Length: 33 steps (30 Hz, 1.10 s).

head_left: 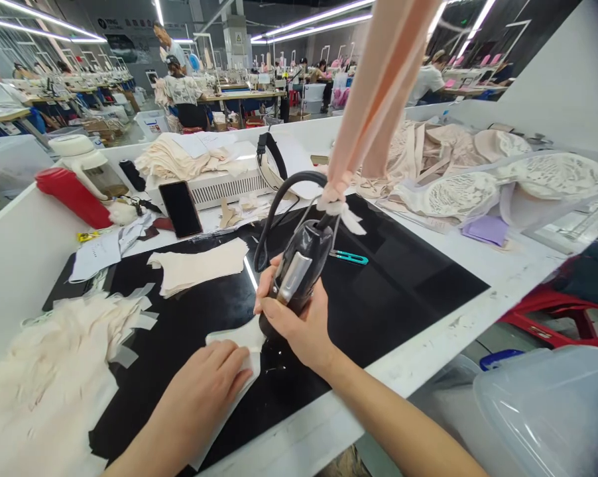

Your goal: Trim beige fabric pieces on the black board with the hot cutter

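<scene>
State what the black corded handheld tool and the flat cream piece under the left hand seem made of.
Black corded handheld tool: probably plastic, glossy from its highlights; its silvery plate looks metallic. Flat cream piece: likely fabric, matte, showing no shine.

Your left hand [204, 381] hides part of the cream fabric piece [248, 335], your right hand [306, 328] part of the black tool [306, 255]; the view cuts off the cloth pile [55, 371] and pink strap [373, 93].

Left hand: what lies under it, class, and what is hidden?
Under the left hand lies a pale fabric piece, on the black board; its edges show beyond the hand. The part beneath the hand is covered, so its full outline cannot be seen.
</scene>
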Motion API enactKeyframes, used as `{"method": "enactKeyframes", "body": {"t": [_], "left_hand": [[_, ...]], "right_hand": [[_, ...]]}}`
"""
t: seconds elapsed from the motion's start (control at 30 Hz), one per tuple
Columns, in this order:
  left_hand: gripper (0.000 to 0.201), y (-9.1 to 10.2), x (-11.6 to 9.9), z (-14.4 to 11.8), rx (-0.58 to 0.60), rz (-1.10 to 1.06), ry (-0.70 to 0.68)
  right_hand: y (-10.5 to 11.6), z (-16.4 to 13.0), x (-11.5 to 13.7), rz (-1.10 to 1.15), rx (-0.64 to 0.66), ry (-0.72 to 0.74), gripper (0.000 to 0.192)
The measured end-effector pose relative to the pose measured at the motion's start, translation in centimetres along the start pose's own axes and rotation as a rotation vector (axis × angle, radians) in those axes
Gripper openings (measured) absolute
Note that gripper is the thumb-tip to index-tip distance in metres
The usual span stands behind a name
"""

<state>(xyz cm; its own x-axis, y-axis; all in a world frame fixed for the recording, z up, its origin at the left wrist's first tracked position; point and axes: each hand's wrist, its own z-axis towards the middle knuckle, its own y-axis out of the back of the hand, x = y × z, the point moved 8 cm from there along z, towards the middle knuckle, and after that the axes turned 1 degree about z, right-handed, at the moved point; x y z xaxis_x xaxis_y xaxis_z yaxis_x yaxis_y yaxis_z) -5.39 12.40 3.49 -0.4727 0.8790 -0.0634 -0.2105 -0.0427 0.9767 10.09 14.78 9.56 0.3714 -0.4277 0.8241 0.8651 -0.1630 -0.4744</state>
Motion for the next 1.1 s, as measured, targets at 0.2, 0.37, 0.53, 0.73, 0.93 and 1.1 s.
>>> {"method": "enactKeyframes", "body": {"t": [0.2, 0.37, 0.53, 0.73, 0.93, 1.1], "left_hand": [[0.040, 0.6, 0.9, -1.2, 0.031, -0.070, -0.138], [0.056, 1.0, 3.5, -3.0, 0.052, -0.068, -0.240], [0.060, 0.8, 4.6, -2.0, -0.055, -0.067, -0.129], [0.047, -0.7, 4.6, 2.0, -0.032, -0.182, -0.094], [0.038, -1.6, 4.3, 2.5, -0.021, -0.203, -0.131], [0.045, -1.6, 4.4, 1.3, -0.045, -0.171, -0.150]], "right_hand": [[0.0, -0.2, -0.2, 0.053, 0.067, 0.051, 0.032], [0.1, -0.5, -0.2, 0.043, 0.077, 0.065, 0.034], [-0.4, -0.7, -0.3, 0.081, 0.099, 0.078, 0.032], [-0.8, -1.5, -0.6, 0.085, 0.136, 0.064, 0.036], [-0.1, -2.4, 0.6, 0.060, 0.118, 0.112, 0.038], [0.3, -2.6, 0.9, 0.029, 0.129, 0.119, 0.036]]}}
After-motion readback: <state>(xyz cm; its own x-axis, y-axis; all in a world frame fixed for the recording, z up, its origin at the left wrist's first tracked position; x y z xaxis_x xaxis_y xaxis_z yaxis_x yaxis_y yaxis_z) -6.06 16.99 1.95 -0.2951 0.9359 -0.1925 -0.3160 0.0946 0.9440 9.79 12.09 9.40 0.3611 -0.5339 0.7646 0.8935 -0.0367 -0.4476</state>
